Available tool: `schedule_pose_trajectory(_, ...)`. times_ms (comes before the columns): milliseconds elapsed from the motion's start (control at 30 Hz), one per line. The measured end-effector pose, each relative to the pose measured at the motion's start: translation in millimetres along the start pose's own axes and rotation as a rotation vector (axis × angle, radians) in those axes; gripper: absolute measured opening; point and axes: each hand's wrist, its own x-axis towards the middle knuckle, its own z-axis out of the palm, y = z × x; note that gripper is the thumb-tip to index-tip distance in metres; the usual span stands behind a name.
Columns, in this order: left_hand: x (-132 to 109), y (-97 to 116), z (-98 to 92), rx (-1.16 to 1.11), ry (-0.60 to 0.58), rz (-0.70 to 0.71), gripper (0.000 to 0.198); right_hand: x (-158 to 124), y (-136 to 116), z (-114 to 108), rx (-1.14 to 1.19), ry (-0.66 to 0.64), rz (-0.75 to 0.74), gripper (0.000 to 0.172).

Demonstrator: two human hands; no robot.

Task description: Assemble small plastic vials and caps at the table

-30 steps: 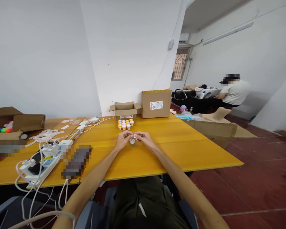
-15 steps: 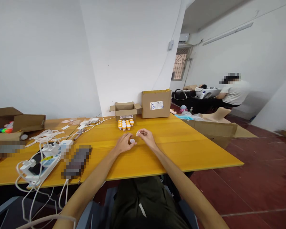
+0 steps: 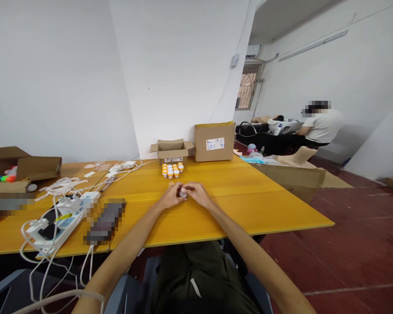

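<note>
My left hand [image 3: 170, 197] is curled round a small clear cup [image 3: 183, 195] on the table, gripping it from the left. From the other side my right hand [image 3: 198, 193] pinches a small white piece [image 3: 183, 190] at the cup's mouth; its exact kind is too small to make out. Beyond my hands stands a cluster of several small white and orange capped containers [image 3: 172, 170]. An open cardboard box [image 3: 173, 155] is just behind them.
A taped carton [image 3: 214, 141] stands right of the open box. On the left lie a power strip [image 3: 65, 222] with tangled white cables, a dark phone-like device [image 3: 106, 221] and another open box [image 3: 39, 168]. A person [image 3: 322, 126] sits far right, beyond the table.
My right hand has moved left and slightly down, bringing the small white piece to the cup. My left hand has closed in round the cup.
</note>
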Motion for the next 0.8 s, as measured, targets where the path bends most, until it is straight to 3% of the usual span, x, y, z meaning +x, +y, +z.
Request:
schedule_pose_trajectory(233, 0.8, -0.9, 0.2, -0.086, -0.024, -0.025, 0.037, -0.7, -6.2, -2.0, -0.115, -0.008, -0.076, 0.012)
schedule_pose_trajectory(800, 1.0, 0.6, 1.1, -0.132, -0.048, -0.047, 0.036, -1.1, -7.6, -2.2, -0.144, -0.028, -0.070, 0.012)
